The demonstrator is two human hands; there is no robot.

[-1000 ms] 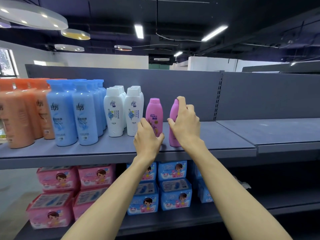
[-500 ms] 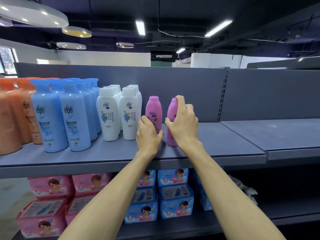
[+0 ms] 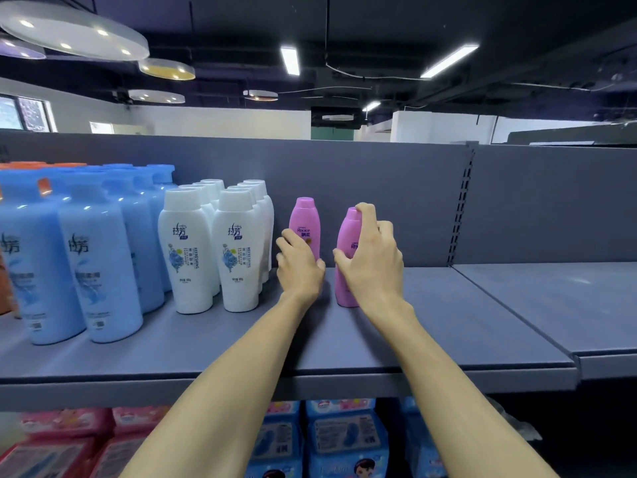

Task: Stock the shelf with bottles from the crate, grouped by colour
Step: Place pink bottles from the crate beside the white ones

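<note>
Head view: your left hand [image 3: 299,267] grips one pink plastic bottle [image 3: 305,222], right hand [image 3: 370,258] the other [image 3: 346,267], both on the grey shelf [image 3: 448,322], 3 o'clock of white bottles [image 3: 213,246]. Placing step; next, release cleanly.

I saw the shelf [image 3: 396,339] running across in front of me, its back panel [image 3: 379,188] upright behind the goods. At the far left stood a block of large bottles [image 3: 100,257], several deep. Just to their right stood two rows of smaller bottles [image 3: 210,250], front to back. Right of those stood a lone bottle [image 3: 306,219], further back on the shelf, with my left hand [image 3: 300,267] wrapped around its lower part. Beside it to the right, and nearer me, stood another bottle [image 3: 346,267], held by my right hand [image 3: 372,260] from the right side. Below the shelf, packs [image 3: 344,439] sat stacked on a lower level.
</note>
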